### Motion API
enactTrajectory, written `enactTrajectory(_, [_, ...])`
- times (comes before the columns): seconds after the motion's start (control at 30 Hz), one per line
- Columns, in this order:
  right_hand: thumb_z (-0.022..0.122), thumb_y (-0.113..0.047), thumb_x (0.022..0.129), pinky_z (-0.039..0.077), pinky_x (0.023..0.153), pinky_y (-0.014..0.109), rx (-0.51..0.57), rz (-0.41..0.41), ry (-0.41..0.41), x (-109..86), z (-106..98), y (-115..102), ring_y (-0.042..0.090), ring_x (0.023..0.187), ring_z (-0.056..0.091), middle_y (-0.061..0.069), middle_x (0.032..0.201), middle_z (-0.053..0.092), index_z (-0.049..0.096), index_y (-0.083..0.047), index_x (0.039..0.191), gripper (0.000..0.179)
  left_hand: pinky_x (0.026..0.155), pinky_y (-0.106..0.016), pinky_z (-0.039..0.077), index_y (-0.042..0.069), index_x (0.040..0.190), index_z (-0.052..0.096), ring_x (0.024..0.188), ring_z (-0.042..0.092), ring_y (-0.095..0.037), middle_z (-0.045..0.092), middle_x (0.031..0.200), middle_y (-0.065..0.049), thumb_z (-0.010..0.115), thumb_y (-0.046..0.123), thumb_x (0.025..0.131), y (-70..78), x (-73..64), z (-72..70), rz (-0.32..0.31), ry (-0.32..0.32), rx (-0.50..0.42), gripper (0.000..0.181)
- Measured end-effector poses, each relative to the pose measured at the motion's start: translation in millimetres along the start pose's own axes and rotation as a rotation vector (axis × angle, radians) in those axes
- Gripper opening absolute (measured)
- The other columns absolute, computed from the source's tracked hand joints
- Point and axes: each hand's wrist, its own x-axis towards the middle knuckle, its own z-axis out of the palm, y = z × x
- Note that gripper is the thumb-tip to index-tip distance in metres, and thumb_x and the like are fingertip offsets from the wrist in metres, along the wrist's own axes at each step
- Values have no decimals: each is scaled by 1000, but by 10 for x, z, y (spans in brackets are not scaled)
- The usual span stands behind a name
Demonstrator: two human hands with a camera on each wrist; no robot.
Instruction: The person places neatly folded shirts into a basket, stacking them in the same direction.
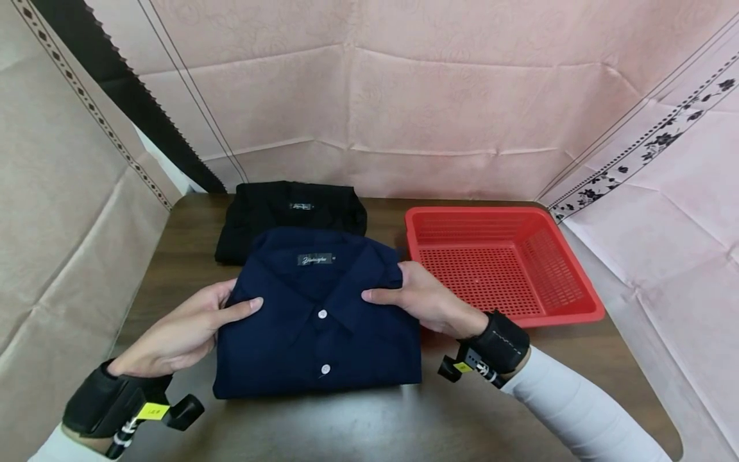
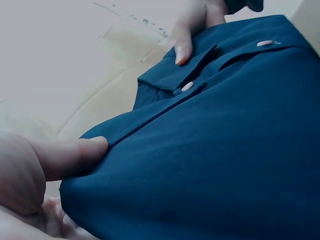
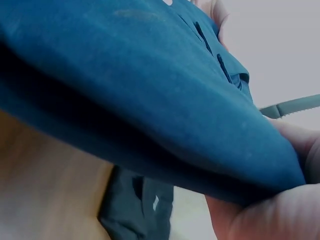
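A folded navy shirt (image 1: 277, 346) with white buttons and a collar label is held between both hands, its collar toward the back. My left hand (image 1: 190, 321) grips its left side, thumb on top and fingers underneath. On the opposite side my right hand (image 1: 430, 298) holds the edge in the same way, thumb on the front. In the right wrist view the navy shirt (image 3: 150, 100) is raised off the wooden surface. Behind it lies a folded black shirt (image 1: 294, 199), partly covered by the navy one in the head view.
A red plastic basket (image 1: 577, 282) with a perforated bottom stands at the right, close to my right hand. Everything is on a brown wooden table (image 1: 583, 359). Pale patterned cloth (image 1: 404, 115) hangs behind and at both sides.
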Motion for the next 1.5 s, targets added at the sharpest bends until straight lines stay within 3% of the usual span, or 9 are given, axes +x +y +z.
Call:
enactTrajectory(0.1, [78, -24, 81, 55, 87, 38, -48, 15, 49, -45, -98, -62, 24, 100, 68, 10, 113, 71, 65, -5, 118, 43, 98, -34, 49, 6, 154, 21, 121, 53, -22, 42, 147, -16, 58, 32, 96, 81, 71, 80, 10, 4, -2, 73])
enactTrajectory(0.27, [78, -29, 80, 54, 88, 39, -118, 21, 122, -131, -285, -131, 25, 101, 66, 9, 114, 70, 64, -7, 119, 47, 98, -33, 49, 8, 153, 23, 123, 52, -22, 40, 149, -16, 60, 31, 95, 211, 216, 201, 58, -18, -15, 72])
enactTrajectory(0.5, [75, -30, 83, 54, 89, 39, -127, 20, 136, -220, -571, -179, 27, 102, 66, 12, 117, 69, 60, -4, 122, 50, 100, -33, 47, 11, 155, 22, 128, 48, -23, 38, 153, -11, 60, 28, 96, 338, 481, 361, 102, -59, -50, 73])
enactTrajectory(0.67, [74, -29, 84, 56, 87, 40, -112, 37, 149, -288, -774, -203, 28, 101, 67, 12, 119, 69, 58, -3, 127, 53, 101, -33, 47, 11, 151, 32, 126, 50, -24, 45, 148, -10, 60, 26, 96, 414, 653, 481, 147, -66, -47, 64])
enactTrajectory(0.8, [75, -29, 84, 56, 86, 40, -108, 41, 178, -312, -926, -221, 28, 101, 68, 12, 117, 70, 58, -1, 126, 53, 108, -37, 40, 13, 150, 33, 130, 46, -23, 46, 147, -5, 60, 25, 96, 468, 779, 577, 187, -73, -31, 62])
enactTrajectory(0.97, [75, -33, 83, 56, 85, 37, -179, 52, 225, -331, -1089, -233, 27, 101, 66, 12, 122, 66, 57, -1, 128, 57, 114, -40, 31, 14, 153, 28, 136, 39, -18, 40, 152, 1, 59, 23, 97, 528, 946, 684, 222, -88, -9, 65])
enactTrajectory(1.13, [74, -35, 83, 56, 86, 36, -203, 69, 256, -354, -1241, -234, 26, 104, 64, 10, 127, 62, 54, -3, 131, 61, 110, -38, 37, 14, 150, 34, 131, 46, -20, 47, 146, -2, 56, 18, 98, 590, 1126, 797, 243, -102, -37, 57])
enactTrajectory(1.3, [76, -34, 81, 56, 83, 35, -205, 71, 329, -371, -1380, -229, 23, 96, 65, 6, 114, 67, 58, -1, 121, 55, 109, -36, 38, 15, 150, 34, 129, 48, -19, 48, 145, -1, 55, 17, 99, 651, 1282, 932, 257, -117, -44, 55])
enactTrajectory(1.5, [78, -32, 80, 56, 82, 36, -181, 77, 382, -383, -1564, -200, 18, 97, 66, 2, 111, 66, 55, -4, 118, 53, 108, -36, 40, 19, 150, 32, 126, 51, -19, 49, 144, 0, 55, 18, 99, 723, 1456, 1104, 259, -119, -55, 57])
